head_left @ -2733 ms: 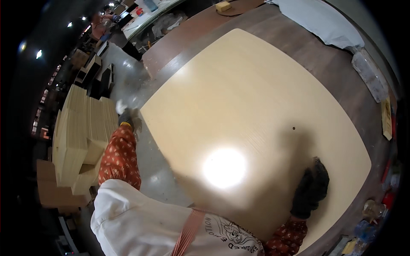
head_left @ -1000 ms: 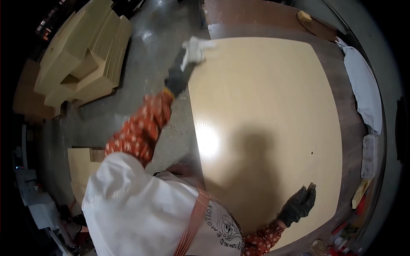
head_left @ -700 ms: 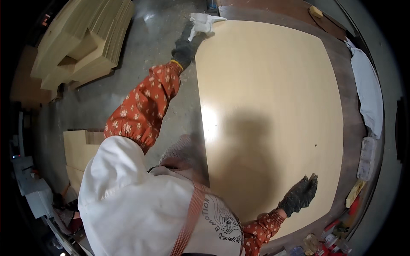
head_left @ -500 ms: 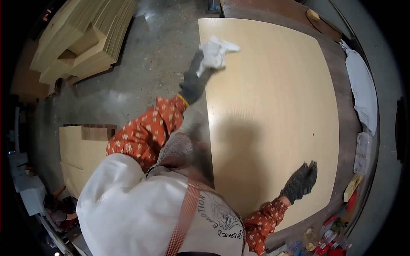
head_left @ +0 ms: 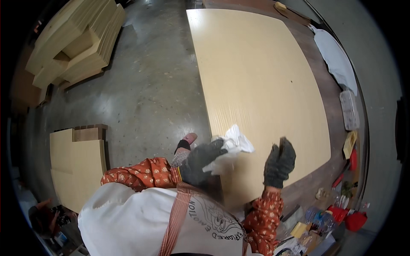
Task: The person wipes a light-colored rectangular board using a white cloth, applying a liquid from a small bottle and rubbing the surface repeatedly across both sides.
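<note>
The gloved left hand (head_left: 200, 161) grips a white cloth (head_left: 237, 141) at the left edge of a pale panel (head_left: 260, 72), which lies on a brown tabletop (head_left: 332, 115). The gloved right hand (head_left: 279, 163) is over the panel's near end. Boards (head_left: 79, 47) are stacked at upper left.

Black capital lettering (head_left: 193, 218), in legible words, curves around a cartoon line drawing (head_left: 219, 223) on the front of the white shirt (head_left: 124, 219).
</note>
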A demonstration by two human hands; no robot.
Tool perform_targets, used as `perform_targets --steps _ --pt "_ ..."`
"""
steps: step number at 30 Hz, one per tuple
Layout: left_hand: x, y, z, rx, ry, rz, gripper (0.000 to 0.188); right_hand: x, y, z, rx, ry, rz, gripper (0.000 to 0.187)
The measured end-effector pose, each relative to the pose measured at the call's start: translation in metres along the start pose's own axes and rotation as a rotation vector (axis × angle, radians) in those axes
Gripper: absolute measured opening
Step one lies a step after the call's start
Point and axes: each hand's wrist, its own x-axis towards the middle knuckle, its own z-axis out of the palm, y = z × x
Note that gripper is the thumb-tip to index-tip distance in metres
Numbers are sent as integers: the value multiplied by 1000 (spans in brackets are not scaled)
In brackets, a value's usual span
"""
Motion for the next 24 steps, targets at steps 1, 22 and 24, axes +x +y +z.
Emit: perform_targets --steps 1,22,24 --pt "-5 -10 5 438 7 238 41 -16 4 -13 -27 -12 -48 28" --pt "270 100 -233 863 324 191 43 -43 13 -42 -123 1 139 25" --pt "310 32 -247 1176 399 262 38 -43 9 -42 -101 -36 158 27"
